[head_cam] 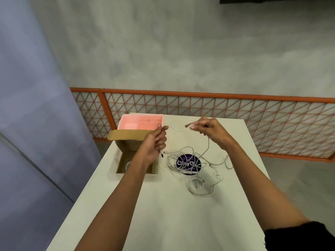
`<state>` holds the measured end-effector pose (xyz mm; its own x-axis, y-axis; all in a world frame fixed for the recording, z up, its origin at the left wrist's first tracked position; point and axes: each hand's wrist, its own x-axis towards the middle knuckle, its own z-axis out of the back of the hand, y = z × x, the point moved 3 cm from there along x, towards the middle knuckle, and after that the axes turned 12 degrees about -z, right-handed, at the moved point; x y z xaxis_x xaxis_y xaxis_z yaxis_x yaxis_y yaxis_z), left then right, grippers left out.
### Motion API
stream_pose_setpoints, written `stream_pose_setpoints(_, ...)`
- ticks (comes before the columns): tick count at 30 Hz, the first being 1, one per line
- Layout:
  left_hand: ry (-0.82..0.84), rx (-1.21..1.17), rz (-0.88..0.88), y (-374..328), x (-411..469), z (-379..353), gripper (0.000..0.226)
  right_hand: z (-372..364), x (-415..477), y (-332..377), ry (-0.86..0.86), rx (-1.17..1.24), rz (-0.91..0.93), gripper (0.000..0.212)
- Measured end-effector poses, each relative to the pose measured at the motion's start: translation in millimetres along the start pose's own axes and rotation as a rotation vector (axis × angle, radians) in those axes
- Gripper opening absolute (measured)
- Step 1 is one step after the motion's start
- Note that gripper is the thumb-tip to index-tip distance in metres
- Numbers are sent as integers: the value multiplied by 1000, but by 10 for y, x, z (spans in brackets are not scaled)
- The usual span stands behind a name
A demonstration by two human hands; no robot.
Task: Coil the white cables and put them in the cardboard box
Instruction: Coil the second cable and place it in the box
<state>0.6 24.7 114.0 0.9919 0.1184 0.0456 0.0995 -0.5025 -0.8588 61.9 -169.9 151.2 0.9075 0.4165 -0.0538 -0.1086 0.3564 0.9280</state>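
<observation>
Black sleeve [299, 234] foremost; beside the cardboard box [126, 140] my left hand [155, 140] and right hand [208, 129] pinch a limp, light white cable [175, 130], best gripped near its plug [161, 154].

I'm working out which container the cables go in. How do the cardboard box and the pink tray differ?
The cardboard box is brown with one undivided cavity and a raised flap; the pink tray is split into several compartments. The box lies nearer the person, the tray behind it. A bit of white cable shows inside the box; the tray's visible compartments look empty. Both are open-topped and sit on the white table's left side.
</observation>
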Motion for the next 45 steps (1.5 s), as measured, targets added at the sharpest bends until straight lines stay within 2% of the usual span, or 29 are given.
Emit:
stream_pose_setpoints(4,17,-48,-73,-141,45,-33,38,-208,-113,-81,303,-99,-84,27)
stream_pose_setpoints(7,10,53,-122,-145,39,-85,34,-372,-124,-65,358,-314,-83,27)
stream_pose_setpoints(10,33,36,-162,-99,36,-101,32,-447,-127,65,379,-464,-89,23)
stream_pose_setpoints(17,19,319,-223,-70,25,21,37,-274,-148,322,311,-627,-175,24)
stream_pose_setpoints(20,27,494,-201,-78,17,66,41,-147,-165,416,203,-619,-128,27)
stream_pose_setpoints(23,137,606,-153,-72,2,-38,38,-125,-177,539,103,-535,-31,23)
stream_pose_setpoints(28,256,533,-48,-100,10,-256,38,-95,-80,647,-94,-473,-3,23)
stream_pose_setpoints(30,303,407,8,-123,-5,-321,38,-51,-69,657,-125,-392,2,27)
stream_pose_setpoints(34,351,136,62,-216,-60,-366,38,30,-84,628,-72,-219,-11,26)
stream_pose_setpoints(38,393,106,86,-204,-68,-327,36,11,-99,553,9,-223,-3,21)
stream_pose_setpoints(45,474,17,91,-159,-47,-387,23,37,-20,616,-133,-136,78,17)
